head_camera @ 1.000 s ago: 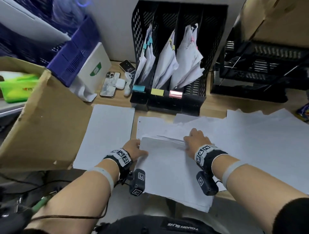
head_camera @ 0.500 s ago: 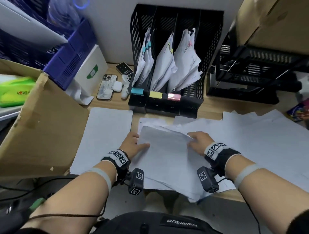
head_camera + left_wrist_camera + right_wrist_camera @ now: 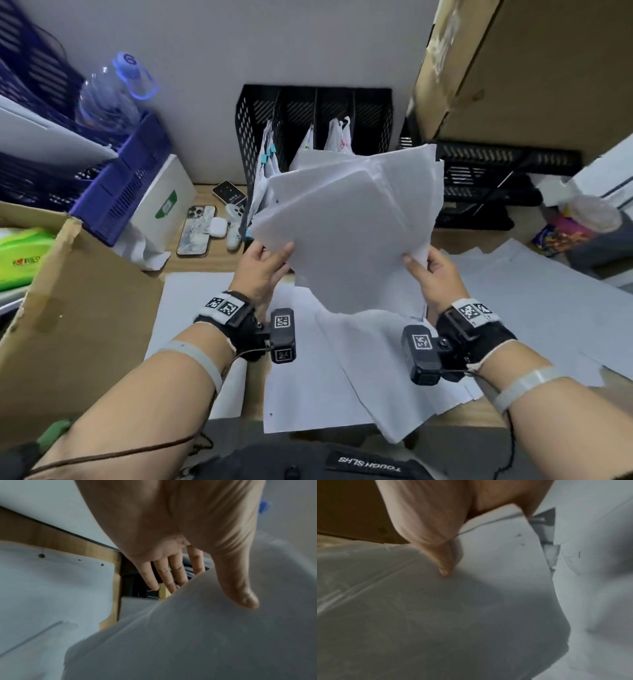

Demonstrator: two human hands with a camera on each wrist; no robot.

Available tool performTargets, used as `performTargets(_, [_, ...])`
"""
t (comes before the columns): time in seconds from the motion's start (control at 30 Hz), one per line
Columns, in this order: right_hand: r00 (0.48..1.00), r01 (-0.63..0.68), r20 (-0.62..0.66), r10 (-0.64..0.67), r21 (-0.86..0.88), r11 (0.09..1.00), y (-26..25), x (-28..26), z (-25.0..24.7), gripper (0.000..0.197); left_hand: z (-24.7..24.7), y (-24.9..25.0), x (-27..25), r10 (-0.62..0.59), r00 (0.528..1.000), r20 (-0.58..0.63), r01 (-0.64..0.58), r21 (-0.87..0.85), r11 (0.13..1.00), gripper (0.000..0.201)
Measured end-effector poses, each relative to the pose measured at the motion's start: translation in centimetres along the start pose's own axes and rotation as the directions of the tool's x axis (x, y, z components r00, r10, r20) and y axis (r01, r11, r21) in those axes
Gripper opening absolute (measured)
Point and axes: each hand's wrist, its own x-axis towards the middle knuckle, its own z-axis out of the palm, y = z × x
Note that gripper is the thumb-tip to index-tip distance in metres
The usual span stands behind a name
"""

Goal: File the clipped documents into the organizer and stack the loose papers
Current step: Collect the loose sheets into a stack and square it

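A sheaf of loose white papers (image 3: 349, 233) is lifted off the desk, tilted up toward me and fanned at its top edge. My left hand (image 3: 265, 263) holds its left edge, thumb (image 3: 240, 588) on the near face and fingers (image 3: 164, 577) behind. My right hand (image 3: 428, 270) grips the right edge, thumb (image 3: 443, 561) pressed on the paper (image 3: 436, 615). The black mesh organizer (image 3: 315, 109) stands behind at the wall, with clipped documents (image 3: 270, 161) in its slots, partly hidden by the sheaf. More loose sheets (image 3: 531, 301) lie on the wooden desk (image 3: 205, 263).
A cardboard box flap (image 3: 78, 308) rises at the left. Behind it are a blue crate (image 3: 116, 185), a white box (image 3: 164, 202), phones (image 3: 197, 233) and earbud cases. Black trays (image 3: 496, 178) and a cardboard box (image 3: 531, 68) stand at the right.
Both hands have raised the gathered sheaf from flat on the desk to upright in front of the organizer. The camera has tilted upward.
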Motion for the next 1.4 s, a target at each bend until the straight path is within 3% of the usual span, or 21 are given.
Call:
performTargets(0.07, [0.996, -0.088, 0.020, 0.088, 0.031, 0.996, 0.8, -0.4, 0.3, 0.019, 0.9, 0.0, 0.1, -0.027, 0.997, 0.077, 0.020, 0.088, 0.996, 0.042])
performTargets(0.17, [0.989, -0.125, 0.042, 0.142, -0.282, 0.951, 2.1, -1.1, 0.6, 0.014, 2.3, -0.7, 0.2, -0.001, 0.993, 0.114, -0.022, 0.201, 0.979, 0.053])
performTargets(0.23, [0.987, -0.147, 0.013, 0.161, -0.333, 0.931, 2.0, -1.4, 0.7, 0.018, 2.9, -0.8, 0.4, 0.030, 0.992, 0.124, -0.058, 0.227, 0.972, 0.045])
performTargets(0.33, [0.991, -0.132, -0.043, 0.125, -0.304, 0.944, 1.3, -1.3, 0.7, 0.034, 3.9, -0.2, 0.4, 0.087, 0.978, 0.189, -0.137, 0.271, 0.953, 0.037])
performTargets(0.43, [0.983, -0.168, -0.093, 0.157, -0.135, 0.977, 1.2, -1.3, 0.9, 0.052, 4.3, 0.1, 0.7, 0.107, 0.973, 0.204, -0.166, 0.298, 0.940, 0.037])
performTargets(0.57, [0.969, -0.225, -0.102, 0.225, 0.012, 0.974, 1.5, -1.9, 0.9, 0.066, 4.2, -0.9, 0.8, 0.113, 0.970, 0.217, -0.187, 0.359, 0.914, 0.055])
performTargets(0.63, [0.963, -0.257, -0.082, 0.256, 0.000, 0.967, 1.8, -2.0, 0.9, 0.058, 3.9, -1.6, 0.9, 0.084, 0.974, 0.212, -0.160, 0.378, 0.912, 0.054])
performTargets(0.73, [0.942, -0.334, -0.096, 0.322, -0.156, 0.930, 2.0, -2.3, 1.0, 0.033, 3.6, -2.4, 0.8, 0.044, 0.971, 0.235, -0.152, 0.463, 0.873, 0.052])
performTargets(0.8, [0.954, -0.300, -0.073, 0.291, -0.238, 0.924, 2.0, -2.2, 1.0, 0.021, 3.2, -2.8, 1.0, 0.060, 0.971, 0.231, -0.179, 0.539, 0.823, 0.039])
performTargets(0.87, [0.975, -0.220, -0.044, 0.217, -0.269, 0.938, 1.8, -1.9, 1.0, 0.017, 2.7, -2.5, 1.2, 0.078, 0.979, 0.186, -0.167, 0.533, 0.830, 0.022])
performTargets(0.97, [0.973, -0.163, 0.118, 0.198, -0.252, 0.954, 1.4, -1.4, 1.8, 0.027, 1.6, -1.2, 1.0, 0.084, 0.989, 0.120, -0.130, 0.458, 0.880, 0.035])
performTargets(1.07, [0.882, -0.165, 0.344, 0.322, -0.414, 0.895, 1.4, -1.0, 4.3, 0.034, -1.9, -0.7, 0.7, 0.034, 0.999, 0.037, -0.048, 0.538, 0.842, 0.042])
performTargets(1.17, [0.815, -0.021, 0.442, 0.376, -0.625, 0.781, 1.9, -1.6, 8.2, 0.032, -7.0, -1.3, -0.1, -0.061, 0.993, -0.103, 0.114, 0.661, 0.742, 0.052])
performTargets(1.3, [0.746, -0.072, 0.515, 0.423, -0.569, 0.819, 2.2, -4.0, 14.1, 0.020, -14.0, -1.6, -2.0, -0.139, 0.929, -0.343, 0.350, 0.695, 0.628, 0.050])
performTargets(1.4, [0.691, -0.220, 0.524, 0.498, -0.504, 0.835, 2.8, -5.8, 18.8, 0.021, -17.1, -0.2, -3.9, -0.097, 0.853, -0.513, 0.448, 0.625, 0.640, 0.058])
